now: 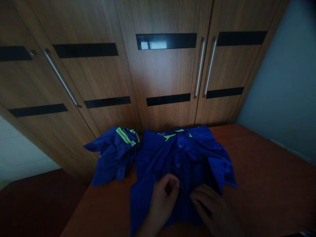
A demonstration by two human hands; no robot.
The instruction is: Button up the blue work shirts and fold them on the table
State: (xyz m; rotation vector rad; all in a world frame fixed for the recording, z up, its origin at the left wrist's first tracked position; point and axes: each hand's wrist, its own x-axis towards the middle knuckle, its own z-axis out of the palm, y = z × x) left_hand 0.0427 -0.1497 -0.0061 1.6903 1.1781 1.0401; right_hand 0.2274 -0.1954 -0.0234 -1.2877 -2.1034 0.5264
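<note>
A blue work jacket (160, 158) with buttons down its front and yellow-green trim lies on the reddish-brown table in front of me. Over its button strip, my left hand (166, 194) is closed in a pinch, thumb and forefinger meeting at the cloth. My right hand (208, 204) is just across the strip, fingers bent and closed on the jacket's front. Dim light hides exactly how much fabric each hand grips. Left of the jacket rests a crumpled blue garment (111, 161) with a yellow-green and grey reflective band; neither hand touches it.
Behind the table (261, 177) stands a wooden wardrobe (168, 72) with black panels and long metal handles. A pale wall (283, 98) borders the right side. The table's left edge drops off toward a dark reddish floor (37, 204).
</note>
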